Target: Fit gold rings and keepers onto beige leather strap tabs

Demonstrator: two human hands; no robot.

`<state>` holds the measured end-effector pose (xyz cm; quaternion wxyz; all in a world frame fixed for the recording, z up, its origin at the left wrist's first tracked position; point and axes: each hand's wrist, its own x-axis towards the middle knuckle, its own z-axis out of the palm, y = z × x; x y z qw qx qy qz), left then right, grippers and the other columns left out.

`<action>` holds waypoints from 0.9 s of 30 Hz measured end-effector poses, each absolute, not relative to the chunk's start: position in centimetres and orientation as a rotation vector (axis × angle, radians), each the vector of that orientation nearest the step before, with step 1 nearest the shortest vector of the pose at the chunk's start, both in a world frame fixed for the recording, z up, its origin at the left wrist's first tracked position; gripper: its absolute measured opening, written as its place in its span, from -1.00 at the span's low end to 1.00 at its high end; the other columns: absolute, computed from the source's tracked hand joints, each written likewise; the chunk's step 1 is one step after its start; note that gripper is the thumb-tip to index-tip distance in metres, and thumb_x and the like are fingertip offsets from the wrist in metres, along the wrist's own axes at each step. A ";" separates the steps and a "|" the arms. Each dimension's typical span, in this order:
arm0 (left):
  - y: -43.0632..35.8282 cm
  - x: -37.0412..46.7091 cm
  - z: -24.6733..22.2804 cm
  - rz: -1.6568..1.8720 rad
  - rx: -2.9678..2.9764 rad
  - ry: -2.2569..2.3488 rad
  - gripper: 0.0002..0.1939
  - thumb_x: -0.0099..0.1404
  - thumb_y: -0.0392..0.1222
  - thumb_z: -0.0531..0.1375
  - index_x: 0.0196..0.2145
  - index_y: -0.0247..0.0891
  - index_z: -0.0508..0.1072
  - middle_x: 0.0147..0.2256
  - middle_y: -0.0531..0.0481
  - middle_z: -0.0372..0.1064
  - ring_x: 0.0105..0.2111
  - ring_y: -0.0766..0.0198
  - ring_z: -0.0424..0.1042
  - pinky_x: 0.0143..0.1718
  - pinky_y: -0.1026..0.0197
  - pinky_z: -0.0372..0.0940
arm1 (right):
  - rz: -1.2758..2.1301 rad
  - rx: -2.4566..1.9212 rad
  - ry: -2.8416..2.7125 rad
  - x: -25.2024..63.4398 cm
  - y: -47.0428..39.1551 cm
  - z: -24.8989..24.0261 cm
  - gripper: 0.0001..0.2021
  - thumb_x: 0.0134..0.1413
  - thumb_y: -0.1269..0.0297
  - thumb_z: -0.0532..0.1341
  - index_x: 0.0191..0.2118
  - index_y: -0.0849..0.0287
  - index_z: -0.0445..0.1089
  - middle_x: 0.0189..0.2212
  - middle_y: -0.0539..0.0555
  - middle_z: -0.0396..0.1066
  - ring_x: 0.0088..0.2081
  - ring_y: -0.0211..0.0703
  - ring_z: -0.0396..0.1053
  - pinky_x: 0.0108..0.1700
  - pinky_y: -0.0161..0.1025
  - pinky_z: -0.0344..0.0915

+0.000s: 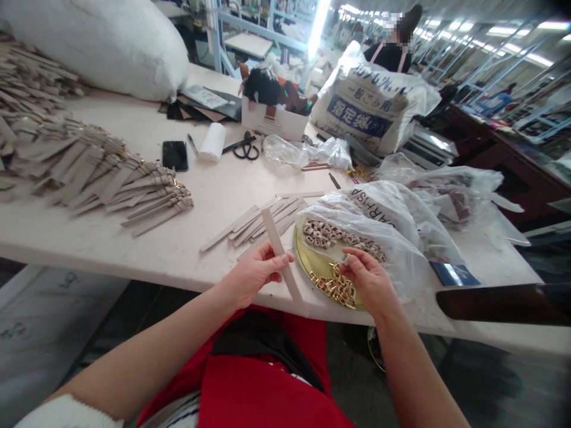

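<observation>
Between the thumb and fingers of my left hand (254,272) is a flat beige strap (273,230), tilted over the table's front edge. My right hand (369,284) pinches a small beige loop (345,258) above a round yellow-green tray (301,257). In that tray lie a heap of gold buckles (330,288) and, behind them, many more beige loops (317,233). A clear plastic bag (379,208) covers the tray's far right side. Several loose straps (250,226) lie flat on the table, left of the tray.
Straps with gold buckles (102,169) are piled at the left. Farther back are a phone (175,156), a white roll (212,142), scissors (247,148), a white box (272,123) and large sacks (370,107). A dark wooden bar (499,304) juts in at the right. A person (392,53) stands beyond.
</observation>
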<state>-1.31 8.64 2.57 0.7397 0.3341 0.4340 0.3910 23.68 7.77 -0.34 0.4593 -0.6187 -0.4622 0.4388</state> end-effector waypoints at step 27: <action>5.7 1.5 1.6 0.960 0.886 1.106 -0.89 0.08 -0.24 0.13 -0.49 -0.28 0.21 -0.58 0.13 0.29 -0.56 0.40 0.36 -0.49 0.36 0.25 | 1.123 -1.359 -0.957 14.8 2.5 -1.1 -0.73 -0.06 0.17 0.24 -0.20 0.15 0.36 -0.44 -0.01 0.37 -0.41 -0.27 0.32 -0.29 -0.26 0.29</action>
